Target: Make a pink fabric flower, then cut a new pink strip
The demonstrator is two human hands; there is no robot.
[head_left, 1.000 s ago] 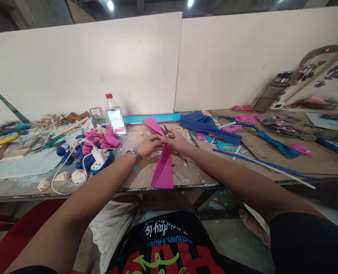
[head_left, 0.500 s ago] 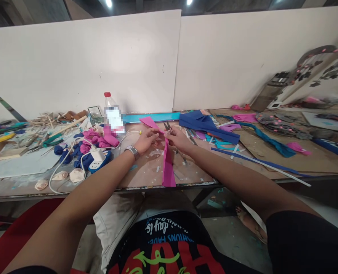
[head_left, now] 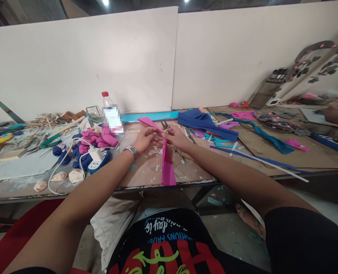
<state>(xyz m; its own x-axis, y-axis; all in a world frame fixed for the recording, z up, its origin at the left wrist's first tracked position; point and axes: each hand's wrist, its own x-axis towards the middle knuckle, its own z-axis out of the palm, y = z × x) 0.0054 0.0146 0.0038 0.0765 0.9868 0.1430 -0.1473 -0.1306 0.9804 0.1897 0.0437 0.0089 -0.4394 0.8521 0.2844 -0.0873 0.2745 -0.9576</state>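
A bright pink strip (head_left: 168, 169), crepe paper or thin cloth, runs between my hands. Its upper end slants away behind the fingers, and its folded lower part hangs down to the table's front edge. My left hand (head_left: 145, 140), wearing a wristwatch (head_left: 132, 151), has its fingers bent in at the strip's upper part; the fingertips are partly hidden. My right hand (head_left: 178, 138) pinches the strip at its fold. Small scissors (head_left: 165, 125) stick up from that same hand, blades pointing away from me.
Pink and blue rolled rosettes (head_left: 96, 137), a power strip (head_left: 100, 161) with a white cable and a red-capped bottle (head_left: 107, 101) stand left. Blue material (head_left: 204, 123), scraps and a white stick (head_left: 271, 165) lie right. Another person's hand (head_left: 336, 113) shows at the far right.
My left fingers have loosened and spread slightly near the strip; my right hand stays at the fold. Another person's hand has come into view at the right edge. The view has shifted slightly.
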